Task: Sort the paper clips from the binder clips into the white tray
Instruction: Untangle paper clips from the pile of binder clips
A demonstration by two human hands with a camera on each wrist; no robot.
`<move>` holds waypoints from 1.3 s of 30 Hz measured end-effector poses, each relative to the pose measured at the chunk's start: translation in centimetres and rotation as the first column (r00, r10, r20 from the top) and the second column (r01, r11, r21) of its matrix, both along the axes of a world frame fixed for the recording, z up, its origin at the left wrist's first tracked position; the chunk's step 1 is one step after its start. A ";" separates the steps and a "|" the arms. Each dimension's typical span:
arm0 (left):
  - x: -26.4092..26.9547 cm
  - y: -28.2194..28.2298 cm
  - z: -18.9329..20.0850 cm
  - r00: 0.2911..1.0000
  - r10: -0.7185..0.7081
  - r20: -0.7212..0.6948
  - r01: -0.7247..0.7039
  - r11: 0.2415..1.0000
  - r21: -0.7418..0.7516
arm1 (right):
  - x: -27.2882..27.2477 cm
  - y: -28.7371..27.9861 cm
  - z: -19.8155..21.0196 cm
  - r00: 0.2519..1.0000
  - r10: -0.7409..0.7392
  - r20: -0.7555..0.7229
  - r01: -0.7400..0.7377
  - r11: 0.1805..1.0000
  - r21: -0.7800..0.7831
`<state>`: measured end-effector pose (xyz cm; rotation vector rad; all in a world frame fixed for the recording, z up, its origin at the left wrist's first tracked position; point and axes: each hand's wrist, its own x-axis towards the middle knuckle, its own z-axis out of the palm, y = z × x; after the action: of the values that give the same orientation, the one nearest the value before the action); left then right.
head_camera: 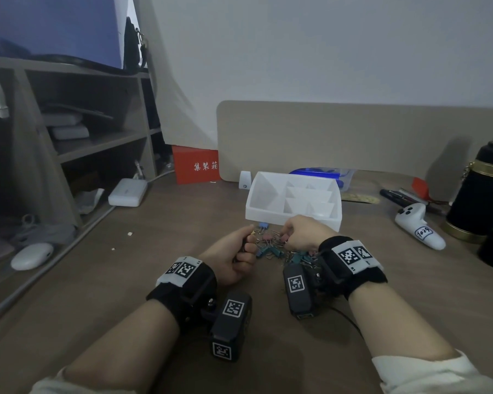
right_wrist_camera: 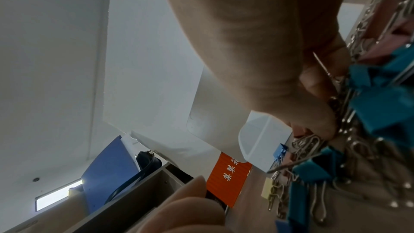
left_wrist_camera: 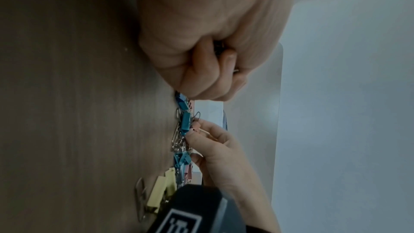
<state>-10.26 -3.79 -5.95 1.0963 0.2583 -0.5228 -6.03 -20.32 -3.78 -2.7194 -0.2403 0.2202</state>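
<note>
A mixed pile of clips (head_camera: 271, 247) lies on the brown desk just in front of the white tray (head_camera: 256, 206), whose compartments look bare. Teal, pink and yellow binder clips (left_wrist_camera: 161, 190) are tangled with silver paper clips (left_wrist_camera: 177, 137). My left hand (head_camera: 246, 245) is at the pile's left edge, curled into a fist around small dark clips (left_wrist_camera: 219, 49); I cannot tell their kind. My right hand (head_camera: 286, 237) reaches into the pile from the right. Its fingertips (right_wrist_camera: 313, 81) pinch a thin silver paper clip (right_wrist_camera: 322, 65) among teal binder clips (right_wrist_camera: 380, 105).
Behind the tray stand a beige divider board (head_camera: 353, 137), a red box (head_camera: 195, 164) and a blue plastic case (head_camera: 322, 173). A white controller (head_camera: 419, 228) and a black flask (head_camera: 481, 194) sit to the right. A white mouse (head_camera: 32, 255), charger (head_camera: 127, 192) and shelves are on the left.
</note>
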 end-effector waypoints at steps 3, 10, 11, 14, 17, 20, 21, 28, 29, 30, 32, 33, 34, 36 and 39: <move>0.0 0.0 -0.1 1.000 0.002 0.002 -0.002 1.000 0.003 | -0.3 -0.1 -0.2 1.000 0.000 0.007 0.000 1.000 0.012; -0.2 -0.1 0.0 1.000 0.000 0.013 0.000 1.000 0.017 | -0.4 -0.4 -0.6 1.000 -0.009 -0.003 0.009 1.000 0.022; -0.2 -0.1 0.1 1.000 0.001 0.012 -0.001 1.000 0.016 | -0.4 -0.5 -0.6 1.000 -0.010 0.002 0.010 1.000 0.022; -0.3 -0.1 0.2 1.000 -0.010 0.014 0.010 1.000 0.003 | -0.5 -0.5 -0.5 1.000 -0.011 0.014 0.011 1.000 0.023; -0.3 -0.1 0.2 0.999 -0.041 0.018 0.041 0.999 0.009 | -0.6 -0.5 -0.5 0.998 -0.022 0.051 0.020 0.999 0.041; -0.4 -0.1 0.4 0.999 -0.035 0.006 0.035 0.999 -0.004 | -0.5 -0.5 -0.4 0.995 -0.051 0.091 0.043 0.995 0.090; -0.4 0.0 0.4 0.999 -0.032 0.004 0.032 0.999 -0.009 | -0.5 -0.5 -0.4 0.994 -0.059 0.095 0.049 0.993 0.106; -0.4 0.1 0.4 1.000 -0.009 -0.021 0.008 0.999 -0.035 | -0.4 -0.8 -0.5 0.991 -0.101 0.090 0.088 0.988 0.130; -0.3 0.1 0.3 1.000 -0.013 -0.019 0.012 0.999 -0.036 | -0.3 -0.8 -0.5 0.992 -0.100 0.080 0.089 0.988 0.130; -0.2 0.1 0.3 1.000 -0.018 -0.020 0.017 0.999 -0.038 | -0.2 -0.8 -0.5 0.992 -0.102 0.077 0.091 0.987 0.130; -0.2 0.1 0.2 0.999 -0.028 -0.022 0.027 0.999 -0.045 | -0.1 -0.8 -0.4 0.987 -0.124 0.102 0.111 0.986 0.127; -0.2 0.1 0.2 0.999 -0.031 -0.019 0.030 0.999 -0.046 | -0.2 -0.9 -0.3 0.982 -0.142 0.127 0.127 0.985 0.116; -0.2 0.1 0.2 0.999 -0.032 -0.016 0.031 0.999 -0.040 | -0.2 -1.0 -0.2 0.975 -0.160 0.154 0.147 0.985 0.095; -0.2 0.1 0.2 0.999 -0.030 -0.015 0.029 0.999 -0.033 | -0.1 -1.4 -0.3 0.966 -0.188 0.176 0.183 0.982 0.044; -0.2 0.1 0.3 0.999 -0.030 -0.018 0.029 0.999 -0.041 | 0.2 -2.1 -0.3 0.970 -0.204 0.131 0.206 0.979 0.005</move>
<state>-10.48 -3.67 -5.66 1.0571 0.2475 -0.5627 -5.79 -22.46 -4.11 -2.7455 0.0067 -0.0168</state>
